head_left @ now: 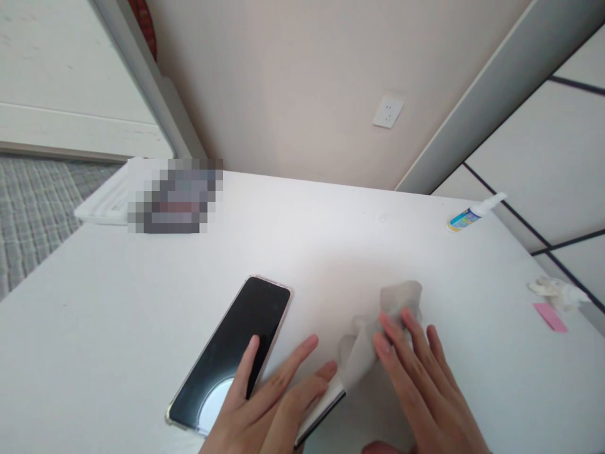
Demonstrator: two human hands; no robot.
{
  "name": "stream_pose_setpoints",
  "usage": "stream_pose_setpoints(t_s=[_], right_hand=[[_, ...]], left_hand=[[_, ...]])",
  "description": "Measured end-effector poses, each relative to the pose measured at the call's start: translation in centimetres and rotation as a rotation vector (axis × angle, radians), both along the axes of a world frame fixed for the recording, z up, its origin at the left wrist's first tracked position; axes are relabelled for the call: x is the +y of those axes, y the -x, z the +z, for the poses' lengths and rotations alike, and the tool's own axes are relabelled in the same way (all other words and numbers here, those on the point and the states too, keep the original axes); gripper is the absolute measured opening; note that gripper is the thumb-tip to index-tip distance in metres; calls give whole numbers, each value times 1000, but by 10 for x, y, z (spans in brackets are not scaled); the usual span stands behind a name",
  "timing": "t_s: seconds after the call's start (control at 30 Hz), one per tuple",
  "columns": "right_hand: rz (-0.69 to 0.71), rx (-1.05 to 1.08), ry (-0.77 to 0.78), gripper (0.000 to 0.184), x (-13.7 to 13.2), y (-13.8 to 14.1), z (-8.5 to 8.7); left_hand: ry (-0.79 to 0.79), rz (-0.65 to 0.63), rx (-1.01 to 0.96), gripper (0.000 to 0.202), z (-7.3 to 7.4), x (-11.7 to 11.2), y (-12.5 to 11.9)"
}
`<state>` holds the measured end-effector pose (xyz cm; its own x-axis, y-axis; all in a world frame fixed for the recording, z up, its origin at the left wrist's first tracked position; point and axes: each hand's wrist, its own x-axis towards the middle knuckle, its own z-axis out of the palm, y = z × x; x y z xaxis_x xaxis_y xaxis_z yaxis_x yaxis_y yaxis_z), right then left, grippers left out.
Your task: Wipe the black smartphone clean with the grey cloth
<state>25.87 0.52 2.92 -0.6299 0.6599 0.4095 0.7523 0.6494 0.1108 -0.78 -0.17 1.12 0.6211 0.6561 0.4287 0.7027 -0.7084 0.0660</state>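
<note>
My left hand (274, 403) has its fingers spread. One fingertip is over a black-screened phone (246, 328) in a clear case, which lies tilted on the table. Its other fingers reach over a flat, light object with a black edge (324, 413), mostly hidden under the hand, so its kind cannot be made out. My right hand (428, 394) lies with fingers stretched out on a crumpled grey cloth (401, 296). Part of the cloth covers the far end of the flat object. The right thumb shows only in part at the bottom edge.
On the white table (307, 227), a small bottle with a white nozzle (466, 218) lies at the back right. A crumpled white tissue (558, 292) and a pink slip (549, 317) are at the right edge. A blurred-out item (174, 202) lies back left. Behind stands a wall with an outlet (389, 112).
</note>
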Motion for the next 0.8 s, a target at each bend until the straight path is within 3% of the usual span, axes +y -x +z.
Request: stream_pose_setpoints(t_s=[0.13,0.2,0.27,0.43,0.5,0.63,0.7,0.8], right_hand=[[145,17,-114,52,-6,21,-8],[216,3,-140,42,-6,23,-10],[221,-6,-108,47,-1,16,-8],[-57,49,38,84,8,-2,-1],[11,45,-9,80,2,4,-4],[231,-11,-113,46,-3,14,-7],[182,-25,-88,46,2,8,-3],[4,4,-45,62,8,-1,3]], left_hand=[[18,-63,-72,30,6,8,3],[3,-119,-58,29,7,10,4],[14,-119,-45,32,8,9,3],[103,2,-120,46,8,2,0],[111,-4,-122,41,8,2,1],[91,-80,-94,22,7,6,5],[68,-76,-77,24,7,7,6],[51,-27,-88,28,11,7,2]])
